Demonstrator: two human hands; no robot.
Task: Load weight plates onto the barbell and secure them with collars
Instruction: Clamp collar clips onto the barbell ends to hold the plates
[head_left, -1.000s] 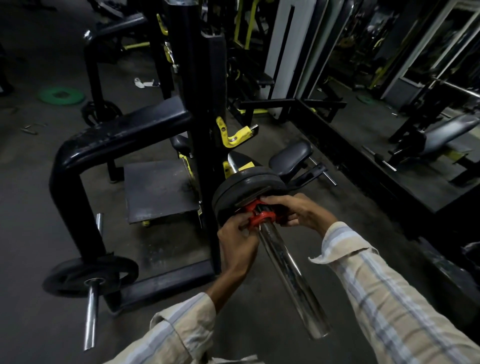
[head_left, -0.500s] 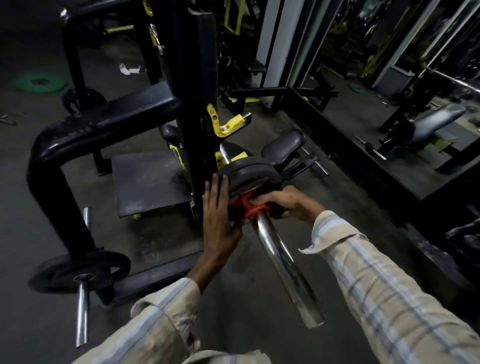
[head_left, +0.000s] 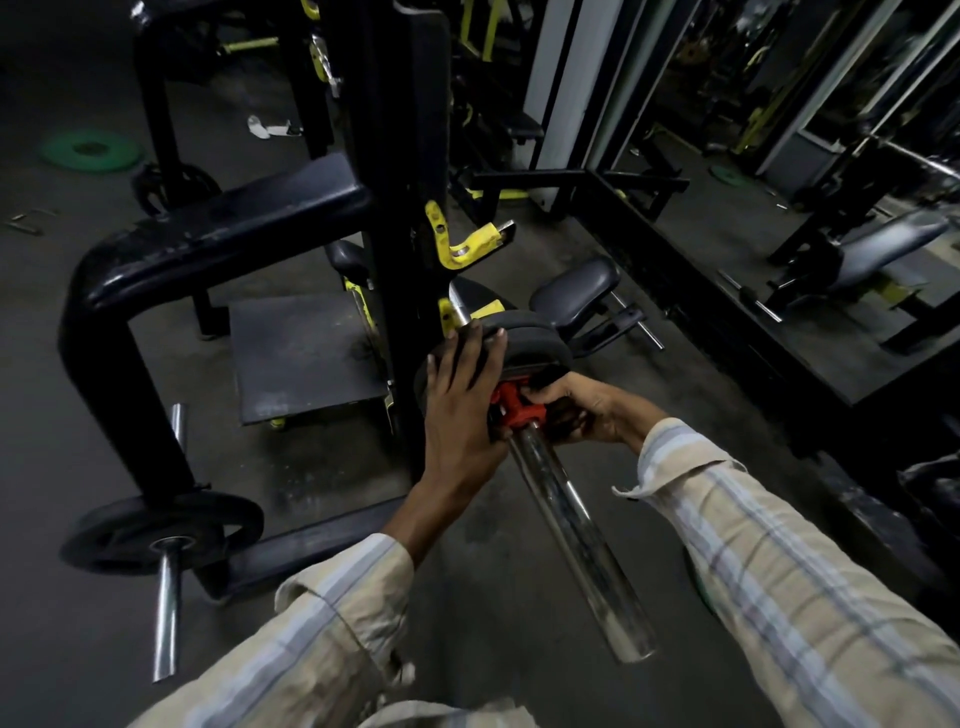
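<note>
While the black rack upright carries the bar, the chrome barbell sleeve juts toward the person. Two black weight plates sit stacked at its inner end. Left hand lies flat, fingers spread, against the plate face, probably bracing the stack. Right hand grips the red collar, touching the plates, apparently clamping it.
</note>
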